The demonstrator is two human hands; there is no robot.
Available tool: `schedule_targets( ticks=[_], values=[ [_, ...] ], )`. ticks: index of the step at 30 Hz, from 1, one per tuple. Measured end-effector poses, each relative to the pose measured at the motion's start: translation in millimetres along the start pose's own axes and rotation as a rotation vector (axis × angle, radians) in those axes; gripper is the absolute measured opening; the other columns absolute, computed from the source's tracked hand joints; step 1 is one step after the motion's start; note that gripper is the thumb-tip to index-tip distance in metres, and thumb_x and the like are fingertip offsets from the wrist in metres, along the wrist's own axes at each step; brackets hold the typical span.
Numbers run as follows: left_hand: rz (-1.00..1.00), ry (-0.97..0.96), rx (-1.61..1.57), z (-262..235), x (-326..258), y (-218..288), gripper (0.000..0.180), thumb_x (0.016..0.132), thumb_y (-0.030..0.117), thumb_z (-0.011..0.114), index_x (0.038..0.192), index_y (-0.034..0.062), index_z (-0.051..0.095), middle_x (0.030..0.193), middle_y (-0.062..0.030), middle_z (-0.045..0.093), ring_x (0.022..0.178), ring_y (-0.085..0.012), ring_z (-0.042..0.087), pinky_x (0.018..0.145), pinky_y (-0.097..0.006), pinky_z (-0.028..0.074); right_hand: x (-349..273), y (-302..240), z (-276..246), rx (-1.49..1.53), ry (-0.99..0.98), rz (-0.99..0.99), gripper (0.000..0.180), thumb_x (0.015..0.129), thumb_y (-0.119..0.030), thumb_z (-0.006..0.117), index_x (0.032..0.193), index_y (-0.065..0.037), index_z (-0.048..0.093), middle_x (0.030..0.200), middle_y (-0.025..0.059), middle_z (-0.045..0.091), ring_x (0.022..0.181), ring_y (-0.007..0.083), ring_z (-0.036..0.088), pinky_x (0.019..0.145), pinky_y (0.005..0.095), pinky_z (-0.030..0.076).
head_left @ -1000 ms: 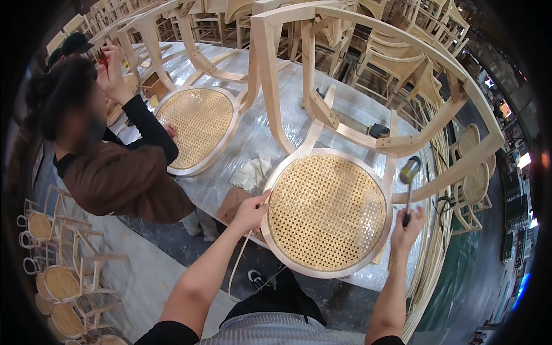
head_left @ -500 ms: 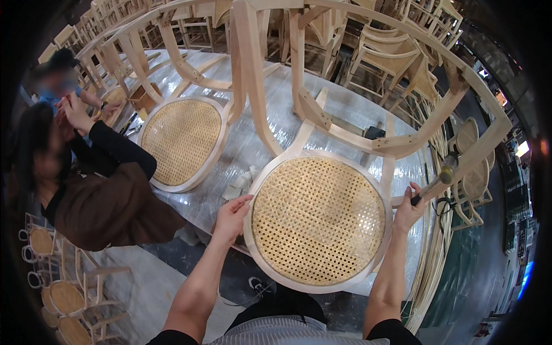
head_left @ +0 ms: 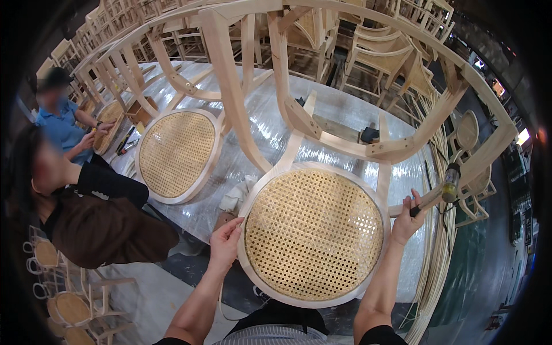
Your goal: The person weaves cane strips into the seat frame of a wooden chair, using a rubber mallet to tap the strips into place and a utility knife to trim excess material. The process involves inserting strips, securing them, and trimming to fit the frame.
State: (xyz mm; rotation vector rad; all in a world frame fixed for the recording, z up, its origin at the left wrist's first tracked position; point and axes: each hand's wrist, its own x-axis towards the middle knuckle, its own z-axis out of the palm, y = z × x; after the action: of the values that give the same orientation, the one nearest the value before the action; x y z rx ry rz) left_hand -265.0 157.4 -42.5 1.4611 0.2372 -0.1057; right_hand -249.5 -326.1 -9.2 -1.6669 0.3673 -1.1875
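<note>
An upturned pale wooden chair lies on the plastic-covered table (head_left: 339, 115), its round cane-woven seat (head_left: 313, 233) facing me. My left hand (head_left: 226, 241) grips the seat's wooden rim on its left side. My right hand (head_left: 408, 218) is at the seat's right rim and is shut on the handle of a small mallet (head_left: 443, 190), whose dark head points up and to the right. The chair's curved legs and back rail arch over the table behind the seat.
A second upturned chair with a cane seat (head_left: 175, 152) lies to the left. A person in a brown top (head_left: 86, 224) stands beside it, and another in a blue shirt (head_left: 60, 123) works farther left. A white cloth (head_left: 238, 192) lies between the seats. Stacked chairs surround the table.
My right hand has swung the mallet from head-up above the seat's right rim out to the right. The view has shifted right, so the seat sits nearer and more central. My left hand stays on the rim.
</note>
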Motion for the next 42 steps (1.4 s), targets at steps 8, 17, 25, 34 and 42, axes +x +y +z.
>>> schedule_targets(
  ticks=[8,17,25,34,42],
  values=[
    [0.054,0.033,0.028,2.3,-5.7,12.9,0.033,0.108,0.0,0.058,0.139,-0.0029,0.068,0.117,-0.0066,0.077,0.101,-0.0088,0.07,0.091,-0.024,0.055,1.4,8.6,2.9,-0.025,0.033,0.026,0.031,0.104,0.002,0.065,0.135,0.002,0.066,0.135,0.0076,0.07,0.103,0.0115,0.062,0.092,0.0312,0.055],
    [-0.059,0.014,0.091,7.7,-9.0,3.1,0.036,0.107,-0.002,0.056,0.142,-0.0028,0.066,0.123,-0.0081,0.075,0.107,-0.0107,0.07,0.097,-0.026,0.054,-5.6,9.1,-4.1,-0.059,0.014,0.121,0.033,0.105,0.002,0.064,0.138,0.004,0.058,0.136,0.011,0.07,0.11,0.0131,0.062,0.105,0.0298,0.049],
    [0.28,0.135,0.382,7.8,-17.0,-11.9,0.032,0.105,-0.002,0.059,0.134,-0.0026,0.072,0.147,-0.0227,0.066,0.132,-0.0252,0.066,0.108,-0.032,0.052,-13.1,-0.9,4.8,-0.008,0.007,0.158,0.027,0.105,0.001,0.064,0.132,0.001,0.067,0.117,0.0015,0.065,0.092,0.0081,0.056,0.085,0.0261,0.05],
    [0.291,0.148,0.5,19.3,-16.7,-2.5,0.03,0.104,0.005,0.065,0.132,0.0039,0.075,0.147,-0.0251,0.065,0.127,-0.0317,0.071,0.102,-0.034,0.057,-4.0,-10.3,-33.1,-0.123,-0.225,0.082,0.02,0.103,-0.001,0.068,0.123,0.001,0.071,0.139,0.0105,0.054,0.117,0.021,0.062,0.102,0.033,0.051],
    [0.296,0.189,0.7,26.1,-58.0,-2.9,0.049,0.104,0.0,0.057,0.153,0.0084,0.06,0.165,-0.0292,0.042,0.145,-0.0427,0.054,0.11,-0.04,0.052,-128.9,-96.3,-41.5,-0.454,-0.745,0.37,0.016,0.102,-0.009,0.071,0.118,-0.006,0.07,0.109,0.0075,0.064,0.098,0.0171,0.061,0.085,0.0324,0.05]
  ],
)
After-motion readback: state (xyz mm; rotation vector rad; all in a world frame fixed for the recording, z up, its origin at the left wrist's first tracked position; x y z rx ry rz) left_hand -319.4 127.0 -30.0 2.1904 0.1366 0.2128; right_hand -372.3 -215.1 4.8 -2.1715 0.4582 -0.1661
